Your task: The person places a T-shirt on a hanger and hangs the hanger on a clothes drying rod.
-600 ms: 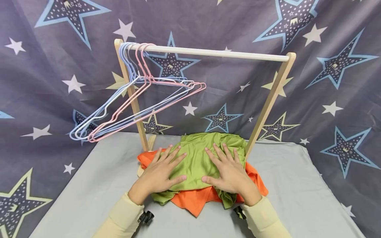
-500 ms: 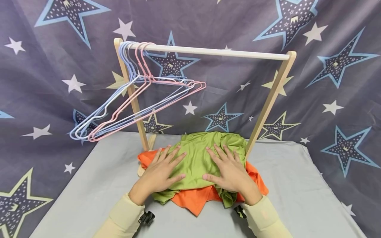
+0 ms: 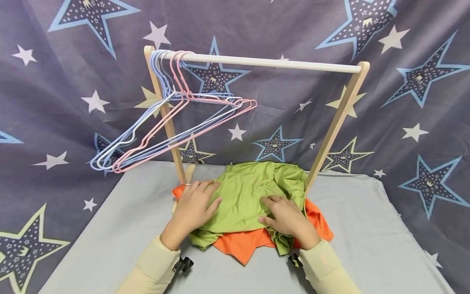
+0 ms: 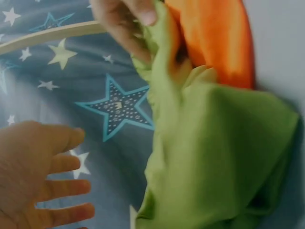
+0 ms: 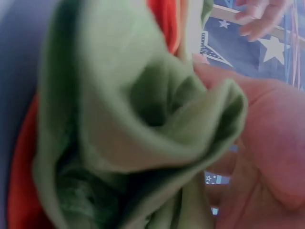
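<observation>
The fingers of your left hand (image 3: pixel 194 206) are loose and nearly straight, over the left part of the green cloth (image 3: pixel 238 204); the left wrist view shows a gap between them and the fabric. Your right hand (image 3: pixel 288 216) has its fingers bent at the cloth's right part, though blur and folds make it hard to say whether they pinch it. The green cloth lies rumpled on top of an orange cloth (image 3: pixel 238 245), which sticks out at both sides and in front. Both lie on a grey sheet (image 3: pixel 367 237), at the foot of a rack with wooden posts (image 3: pixel 335 128) and a white rail (image 3: pixel 271 62). Blue, white and pink hangers (image 3: pixel 188 96) hang at the rail's left end. Behind is a dark, star-printed backdrop (image 3: pixel 279 102).
</observation>
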Action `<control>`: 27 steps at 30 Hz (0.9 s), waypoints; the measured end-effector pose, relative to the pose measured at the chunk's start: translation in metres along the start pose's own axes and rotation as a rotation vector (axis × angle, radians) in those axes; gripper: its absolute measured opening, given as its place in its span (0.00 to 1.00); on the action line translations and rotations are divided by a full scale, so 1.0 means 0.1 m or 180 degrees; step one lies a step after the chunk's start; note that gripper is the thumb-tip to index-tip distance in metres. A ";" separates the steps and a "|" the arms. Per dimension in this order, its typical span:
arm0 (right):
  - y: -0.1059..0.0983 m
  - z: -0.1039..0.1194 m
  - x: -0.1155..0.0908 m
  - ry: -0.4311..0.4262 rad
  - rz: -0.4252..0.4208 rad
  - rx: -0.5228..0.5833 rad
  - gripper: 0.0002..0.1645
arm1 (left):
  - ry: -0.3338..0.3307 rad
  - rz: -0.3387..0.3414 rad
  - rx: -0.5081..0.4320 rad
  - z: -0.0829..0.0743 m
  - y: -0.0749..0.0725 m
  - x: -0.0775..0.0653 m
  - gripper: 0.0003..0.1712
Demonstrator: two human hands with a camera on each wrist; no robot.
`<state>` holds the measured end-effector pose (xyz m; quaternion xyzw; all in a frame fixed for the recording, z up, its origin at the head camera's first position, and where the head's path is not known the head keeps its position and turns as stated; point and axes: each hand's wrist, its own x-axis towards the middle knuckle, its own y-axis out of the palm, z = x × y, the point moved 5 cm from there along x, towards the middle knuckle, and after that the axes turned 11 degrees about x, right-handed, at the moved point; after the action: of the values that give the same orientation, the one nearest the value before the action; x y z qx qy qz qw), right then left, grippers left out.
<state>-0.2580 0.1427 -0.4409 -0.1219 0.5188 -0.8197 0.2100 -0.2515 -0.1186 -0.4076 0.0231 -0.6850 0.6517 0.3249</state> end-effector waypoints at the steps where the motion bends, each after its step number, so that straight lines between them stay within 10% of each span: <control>1: 0.02 0.00 0.01 0.0011 0.0031 -0.0020 0.40 | -0.0059 -0.0129 0.0016 0.03 -0.05 0.01 0.26; 14: 0.06 0.02 0.03 -0.0050 0.0063 -0.0193 0.36 | -0.0515 -0.2304 0.0464 0.54 -1.22 0.31 0.14; 27: 0.07 0.01 0.07 -0.0056 -0.0060 -0.0259 0.34 | -0.0794 -0.2175 0.0865 0.86 -1.49 0.46 0.12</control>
<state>-0.2617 0.1359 -0.4471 -0.1424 0.5486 -0.7988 0.2017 -0.2559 -0.2008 -0.2500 0.3719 -0.5794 0.5830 0.4314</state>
